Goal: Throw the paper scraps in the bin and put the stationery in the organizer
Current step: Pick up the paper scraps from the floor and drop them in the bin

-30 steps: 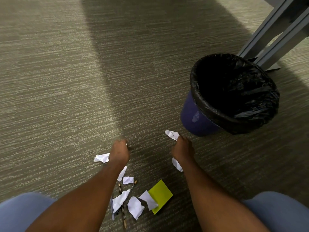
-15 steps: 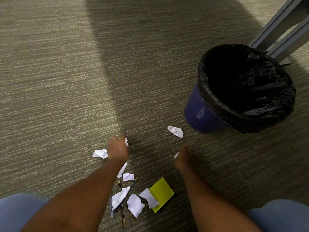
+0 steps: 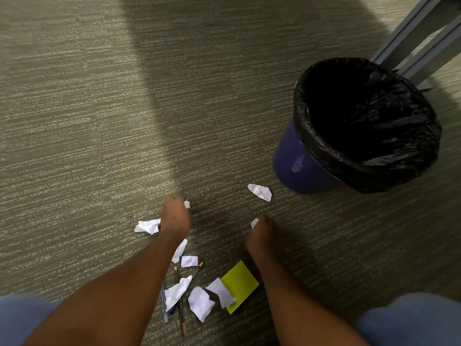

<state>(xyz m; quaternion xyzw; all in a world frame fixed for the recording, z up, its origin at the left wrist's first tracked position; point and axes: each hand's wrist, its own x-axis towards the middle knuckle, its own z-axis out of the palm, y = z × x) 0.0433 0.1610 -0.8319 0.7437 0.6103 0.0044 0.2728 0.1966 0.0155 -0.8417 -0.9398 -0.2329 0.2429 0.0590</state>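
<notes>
My left hand (image 3: 175, 217) is just below centre frame, curled shut around a scrap (image 3: 187, 204) whose white tip pokes out at the knuckles. My right hand (image 3: 260, 232) sits a little to its right, fingers closed on a second scrap (image 3: 254, 222), of which I see only a sliver at the fingertips.

Touching the left side of my left hand lies a crumpled scrap (image 3: 147, 226) on the floor (image 3: 74, 146). Above and just right of my right hand, a loose folded scrap (image 3: 260, 192) rests apart from it, close to the foot of the bin (image 3: 299, 168). The bin stands in the upper right of the frame, blue with a black liner (image 3: 369, 156) draped over its rim; I cannot see anything inside it.

Between my forearms, toward the bottom centre, is the remaining pile: several white scraps (image 3: 200, 306), two pencils (image 3: 180, 299) crossing beneath one of them, and a pale pen (image 3: 164, 307) alongside my left arm. A yellow-green sticky pad (image 3: 240, 283) lies at the right of the pile, with one scrap overlapping its left edge.

Grey metal legs (image 3: 424, 33) slant across the upper right corner behind the bin. The organizer is out of my view.
</notes>
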